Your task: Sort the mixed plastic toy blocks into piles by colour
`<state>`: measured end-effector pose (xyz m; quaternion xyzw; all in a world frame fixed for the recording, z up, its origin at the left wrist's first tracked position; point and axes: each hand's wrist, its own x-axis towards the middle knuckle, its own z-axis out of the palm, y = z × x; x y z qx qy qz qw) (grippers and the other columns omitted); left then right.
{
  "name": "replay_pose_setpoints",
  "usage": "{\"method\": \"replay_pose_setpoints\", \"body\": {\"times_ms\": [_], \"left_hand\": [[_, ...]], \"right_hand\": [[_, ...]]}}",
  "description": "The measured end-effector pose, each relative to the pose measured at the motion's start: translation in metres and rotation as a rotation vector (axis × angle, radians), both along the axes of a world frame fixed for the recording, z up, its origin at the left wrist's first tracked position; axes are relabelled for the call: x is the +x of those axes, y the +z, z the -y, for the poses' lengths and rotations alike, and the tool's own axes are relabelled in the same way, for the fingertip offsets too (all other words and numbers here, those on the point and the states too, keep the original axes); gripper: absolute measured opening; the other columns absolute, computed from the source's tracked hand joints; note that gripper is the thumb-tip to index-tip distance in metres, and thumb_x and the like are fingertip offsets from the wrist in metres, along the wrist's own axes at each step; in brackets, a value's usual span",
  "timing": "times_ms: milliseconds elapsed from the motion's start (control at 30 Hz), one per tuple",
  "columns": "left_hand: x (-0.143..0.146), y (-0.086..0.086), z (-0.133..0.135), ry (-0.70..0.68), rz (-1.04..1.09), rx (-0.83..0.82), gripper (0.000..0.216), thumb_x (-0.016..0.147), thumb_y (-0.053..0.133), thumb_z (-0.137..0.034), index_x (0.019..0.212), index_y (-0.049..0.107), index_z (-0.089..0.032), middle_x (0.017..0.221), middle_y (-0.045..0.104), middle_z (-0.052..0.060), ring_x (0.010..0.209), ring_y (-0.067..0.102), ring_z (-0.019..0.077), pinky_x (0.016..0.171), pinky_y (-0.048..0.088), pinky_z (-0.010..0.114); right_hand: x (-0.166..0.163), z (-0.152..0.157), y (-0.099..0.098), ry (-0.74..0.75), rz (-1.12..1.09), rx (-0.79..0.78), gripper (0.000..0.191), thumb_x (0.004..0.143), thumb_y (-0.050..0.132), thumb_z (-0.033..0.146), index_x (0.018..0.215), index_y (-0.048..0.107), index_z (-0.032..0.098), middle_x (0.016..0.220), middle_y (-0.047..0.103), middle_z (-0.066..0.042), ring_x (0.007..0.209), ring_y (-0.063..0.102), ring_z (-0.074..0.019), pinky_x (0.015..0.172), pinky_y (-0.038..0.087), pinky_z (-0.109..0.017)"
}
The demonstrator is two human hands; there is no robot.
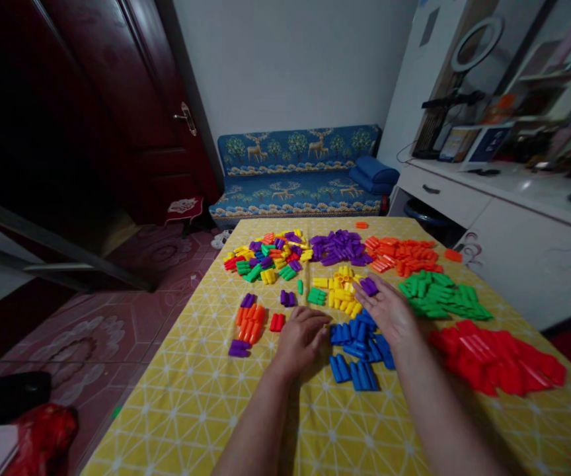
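My right hand (pixel 393 316) is turned partly palm up above the yellow and blue piles. A purple plastic tube block (pixel 369 285) rests at its fingers and appears held there. My left hand (pixel 301 336) hovers low over the table, fingers bent and thumb apart, with nothing visible in it. Beside it lie a red block (pixel 276 322), a purple block (pixel 287 298) and a group of orange blocks (pixel 250 322). Between my hands sit the blue blocks (pixel 359 340), with the yellow blocks (pixel 343 294) and a green block (pixel 316 296) just beyond.
A mixed-colour heap (pixel 268 254) stands at the far left of the table (pixel 186 396). Purple (pixel 338 247), orange (pixel 402 254), green (pixel 441 295) and red (pixel 498 357) piles run along the back and right. A sofa (pixel 295 175) and a white cabinet (pixel 523 244) stand beyond.
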<state>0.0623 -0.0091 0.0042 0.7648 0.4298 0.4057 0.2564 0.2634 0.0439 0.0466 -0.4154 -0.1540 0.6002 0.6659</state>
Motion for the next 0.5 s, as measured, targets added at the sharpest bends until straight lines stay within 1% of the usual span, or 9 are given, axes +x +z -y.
{"method": "replay_pose_setpoints", "body": {"times_ms": [67, 200, 267, 333, 367, 400, 433, 500], "left_hand": [[-0.001, -0.001, 0.000, -0.021, -0.013, 0.001, 0.025, 0.092, 0.052, -0.029, 0.108, 0.071, -0.024, 0.111, 0.070, 0.007, 0.107, 0.055, 0.0220, 0.095, 0.041, 0.036], [-0.001, -0.005, -0.002, 0.015, -0.020, -0.041, 0.024, 0.091, 0.053, -0.028, 0.105, 0.072, -0.022, 0.107, 0.070, 0.007, 0.103, 0.057, 0.0219, 0.091, 0.043, 0.035], [-0.001, -0.008, -0.003, 0.036, -0.011, -0.048, 0.023, 0.090, 0.054, -0.025, 0.103, 0.072, -0.021, 0.104, 0.071, 0.007, 0.101, 0.057, 0.0216, 0.090, 0.044, 0.035], [0.000, -0.011, -0.004, 0.046, -0.009, -0.044, 0.022, 0.089, 0.054, -0.023, 0.101, 0.072, -0.021, 0.101, 0.071, 0.006, 0.099, 0.058, 0.0213, 0.089, 0.044, 0.034], [0.000, -0.012, -0.004, 0.049, -0.009, -0.041, 0.021, 0.088, 0.054, -0.022, 0.100, 0.072, -0.021, 0.100, 0.071, 0.006, 0.098, 0.058, 0.0212, 0.089, 0.043, 0.034], [0.000, -0.012, -0.004, 0.053, -0.008, -0.038, 0.021, 0.088, 0.054, -0.022, 0.100, 0.072, -0.020, 0.099, 0.071, 0.006, 0.098, 0.058, 0.0210, 0.088, 0.043, 0.034], [0.000, -0.013, -0.005, 0.056, -0.007, -0.038, 0.021, 0.088, 0.054, -0.021, 0.099, 0.072, -0.020, 0.098, 0.071, 0.006, 0.097, 0.058, 0.0210, 0.088, 0.043, 0.034], [-0.001, -0.013, -0.005, 0.060, -0.005, -0.044, 0.022, 0.087, 0.053, -0.020, 0.099, 0.072, -0.020, 0.098, 0.071, 0.006, 0.097, 0.058, 0.0213, 0.088, 0.043, 0.034]], "right_hand": [[-0.011, 0.004, -0.003, 0.049, 0.010, 0.020, 0.018, 0.075, 0.071, 0.018, 0.090, 0.063, 0.018, 0.089, 0.070, -0.004, 0.082, 0.072, -0.0198, 0.071, 0.059, -0.032], [-0.027, 0.005, -0.011, 0.207, 0.045, 0.006, 0.017, 0.072, 0.074, 0.013, 0.086, 0.065, 0.015, 0.085, 0.070, -0.004, 0.075, 0.073, -0.0199, 0.070, 0.060, -0.034], [-0.031, -0.002, -0.009, 0.303, 0.122, -0.025, 0.015, 0.073, 0.072, 0.010, 0.086, 0.065, 0.014, 0.080, 0.070, -0.005, 0.071, 0.072, -0.0187, 0.067, 0.060, -0.032], [-0.034, -0.017, 0.000, 0.356, 0.200, -0.049, 0.015, 0.073, 0.070, 0.006, 0.085, 0.065, 0.013, 0.076, 0.069, -0.004, 0.068, 0.072, -0.0176, 0.065, 0.059, -0.030], [-0.034, -0.027, 0.006, 0.348, 0.218, -0.041, 0.018, 0.072, 0.070, 0.005, 0.086, 0.064, 0.013, 0.076, 0.068, -0.004, 0.068, 0.071, -0.0171, 0.065, 0.059, -0.030], [-0.035, -0.037, 0.011, 0.307, 0.221, -0.019, 0.022, 0.070, 0.070, 0.004, 0.088, 0.063, 0.015, 0.078, 0.068, -0.003, 0.069, 0.071, -0.0165, 0.065, 0.059, -0.029], [-0.037, -0.047, 0.016, 0.244, 0.214, 0.021, 0.029, 0.068, 0.071, 0.004, 0.093, 0.062, 0.017, 0.083, 0.067, -0.002, 0.072, 0.071, -0.0156, 0.067, 0.058, -0.029], [-0.041, -0.064, 0.021, 0.099, 0.210, 0.123, 0.047, 0.066, 0.072, 0.005, 0.108, 0.059, 0.022, 0.098, 0.066, -0.001, 0.082, 0.070, -0.0130, 0.073, 0.057, -0.027]]}}
